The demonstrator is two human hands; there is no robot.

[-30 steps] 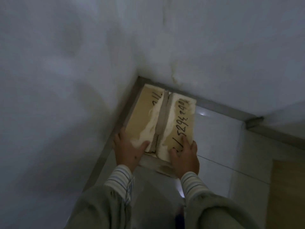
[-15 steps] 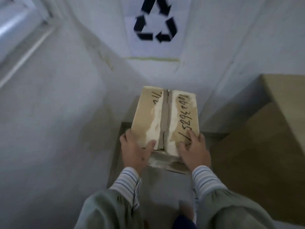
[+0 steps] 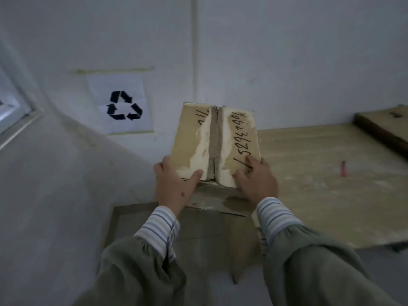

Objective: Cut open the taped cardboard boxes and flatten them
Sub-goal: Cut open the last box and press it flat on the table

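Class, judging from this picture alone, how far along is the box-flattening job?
Done: the cardboard box already looks flattened, its centre seam torn open. In hand: the left hand and right hand grip its near edge, holding it up. Left: setting it down; other boxes cannot be judged.

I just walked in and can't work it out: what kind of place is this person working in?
Probably a plain indoor corner set aside for recycling cardboard. A paper sheet with a recycling symbol is taped to the white wall, both hands hold a worn cardboard box, and a wooden table carries a small red tool.

Tan box (image 3: 194, 138) – striped blue/wht cuffs (image 3: 157, 228)
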